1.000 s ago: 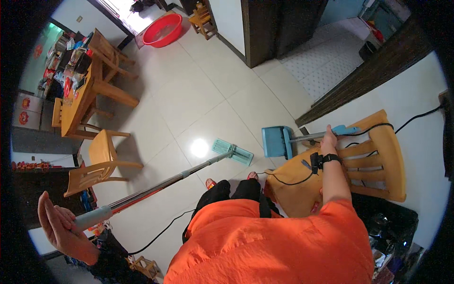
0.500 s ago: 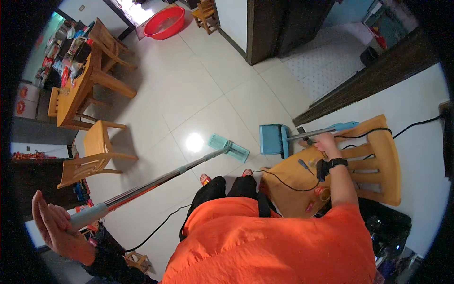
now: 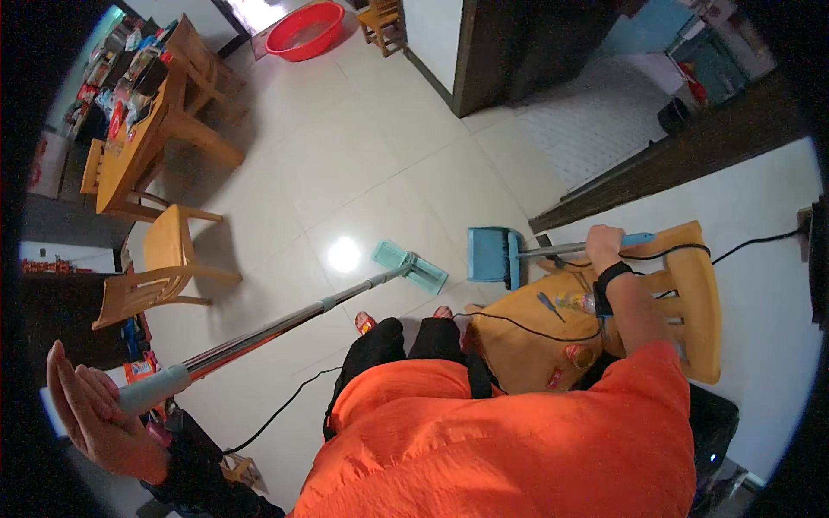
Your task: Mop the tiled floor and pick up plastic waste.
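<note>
At the far left, my left hand (image 3: 108, 423) holds the grey grip end of a flat mop (image 3: 259, 342), with some fingers stretched out past it. The mop's metal pole slants down to a pale green flat head (image 3: 411, 266) on the tiled floor. On the right, my right hand (image 3: 606, 247) is closed in a fist around the metal handle of a blue dustpan (image 3: 492, 255). Its blue handle end sticks out beyond my hand, above the wooden chair (image 3: 509, 345). The dustpan's pan is beside the chair's seat.
On the chair lie a dark-handled tool (image 3: 550, 305), a small clear bottle (image 3: 574, 301) and a red packet (image 3: 555, 377). Black cables cross the chair and floor. A cluttered wooden table (image 3: 129, 173), another chair (image 3: 168, 259) and a red basin (image 3: 305, 33) stand farther off. A doorway is at upper right.
My right hand has moved up slightly and closed around the dustpan's handle; the bottle on the chair has come into view. The left hand and mop hold nearly the same pose; the view has shifted a little.
</note>
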Motion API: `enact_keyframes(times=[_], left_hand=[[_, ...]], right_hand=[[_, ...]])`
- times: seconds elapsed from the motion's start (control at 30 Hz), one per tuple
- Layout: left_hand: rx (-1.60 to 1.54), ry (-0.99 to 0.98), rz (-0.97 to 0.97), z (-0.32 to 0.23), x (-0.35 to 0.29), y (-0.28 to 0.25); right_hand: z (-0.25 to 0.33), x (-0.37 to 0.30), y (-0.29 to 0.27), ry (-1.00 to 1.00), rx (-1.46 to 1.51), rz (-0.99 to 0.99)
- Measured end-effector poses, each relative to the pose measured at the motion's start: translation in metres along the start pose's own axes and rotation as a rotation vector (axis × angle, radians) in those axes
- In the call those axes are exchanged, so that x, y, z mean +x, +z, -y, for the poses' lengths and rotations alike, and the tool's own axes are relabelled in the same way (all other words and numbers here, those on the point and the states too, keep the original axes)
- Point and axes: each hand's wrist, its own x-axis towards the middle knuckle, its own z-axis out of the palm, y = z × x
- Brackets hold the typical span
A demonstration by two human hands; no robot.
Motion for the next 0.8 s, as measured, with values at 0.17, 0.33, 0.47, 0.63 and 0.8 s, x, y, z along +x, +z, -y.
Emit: enact_keyframes(times=[0.17,0.33,0.47,0.63,0.8], left_hand=[[-0.037,-0.098,0.077,0.004,-0.001,-0.015],[0.225,0.13,0.146,0.007,-0.005,-0.014],[0.069,0.0,0.009,0.006,-0.003,-0.007],[0.012,-0.026,0.024,0.004,0.0,-0.005],[-0.117,-0.097,0.042,-0.004,0.003,0.002]], right_hand=[[0.01,0.011,0.015,-0.133,-0.144,0.181],[0.006,0.011,0.014,-0.143,0.03,0.12],[0.004,0.014,0.032,-0.068,0.082,0.103],[0.004,-0.001,0.003,-0.066,0.211,0.093],[-0.005,-0.007,-0.007,-0.077,0.242,0.205]])
